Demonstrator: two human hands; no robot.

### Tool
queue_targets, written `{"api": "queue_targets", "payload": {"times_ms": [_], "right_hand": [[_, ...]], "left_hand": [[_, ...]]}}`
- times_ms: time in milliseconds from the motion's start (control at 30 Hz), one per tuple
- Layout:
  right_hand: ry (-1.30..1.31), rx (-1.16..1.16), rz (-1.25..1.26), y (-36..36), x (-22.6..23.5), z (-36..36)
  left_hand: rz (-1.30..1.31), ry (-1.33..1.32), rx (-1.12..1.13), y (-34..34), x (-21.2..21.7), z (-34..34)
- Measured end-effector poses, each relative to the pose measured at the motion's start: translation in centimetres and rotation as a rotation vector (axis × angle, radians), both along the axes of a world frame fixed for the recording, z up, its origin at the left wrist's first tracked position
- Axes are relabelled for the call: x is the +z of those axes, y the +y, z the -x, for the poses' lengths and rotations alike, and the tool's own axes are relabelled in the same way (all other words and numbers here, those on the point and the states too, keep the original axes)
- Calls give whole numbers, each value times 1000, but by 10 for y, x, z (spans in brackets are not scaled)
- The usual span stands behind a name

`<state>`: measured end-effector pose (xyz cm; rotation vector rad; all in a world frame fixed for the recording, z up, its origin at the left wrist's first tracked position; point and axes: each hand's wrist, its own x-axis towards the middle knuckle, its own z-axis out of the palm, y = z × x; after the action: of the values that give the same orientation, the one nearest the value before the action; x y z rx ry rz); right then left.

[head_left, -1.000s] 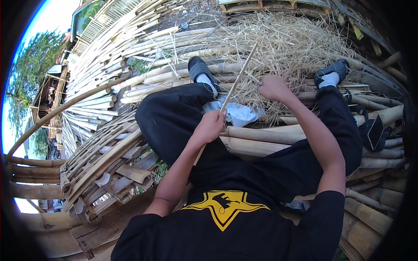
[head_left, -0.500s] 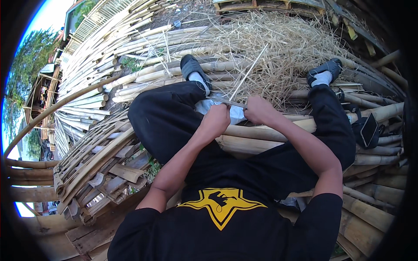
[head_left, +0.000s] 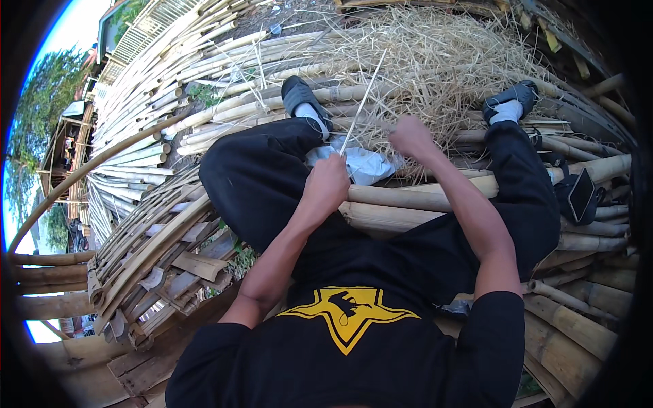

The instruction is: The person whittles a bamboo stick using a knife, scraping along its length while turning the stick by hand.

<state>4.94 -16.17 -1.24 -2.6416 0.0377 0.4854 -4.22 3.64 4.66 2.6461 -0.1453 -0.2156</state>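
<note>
Near white bag, left hand held thin stick tight, stick pointing out toward straw. Right hand had just moved away from left hand, curled round blurry thing; couldn't tell what. One stroke on stick seemed over.

Outdoor daylight, bright. Sky, far left of grip of left hand, burnt to white with blue fringe. Pale straw beyond grip strongly lit; black trousers beside grip lose detail. Thin tool at right hand smeared, perhaps by motion. Straight edges bend toward black round border.
</note>
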Motion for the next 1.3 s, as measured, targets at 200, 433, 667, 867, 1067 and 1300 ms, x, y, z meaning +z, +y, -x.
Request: {"api": "queue_targets", "payload": {"times_ms": [200, 433, 667, 867, 1067, 1300], "right_hand": [[-60, -421, 186, -181, -48, -26], [-147, -171, -201, -58, 3, -36], [-30, -39, -195, -11, 59, 5], [-76, 75, -47, 5, 35, 39], [-102, 149, 21, -6, 21, 36], [-47, -416, 235, -163, -52, -28]], "left_hand": [[217, 74, 15, 11, 7, 40], [848, 762, 126, 18, 29, 3], [717, 581, 77, 24, 6, -2], [250, 77, -111, -1, 6, -1], [-16, 29, -111, -8, 0, 14], [20, 206, -134, -1, 18, 69]]}}
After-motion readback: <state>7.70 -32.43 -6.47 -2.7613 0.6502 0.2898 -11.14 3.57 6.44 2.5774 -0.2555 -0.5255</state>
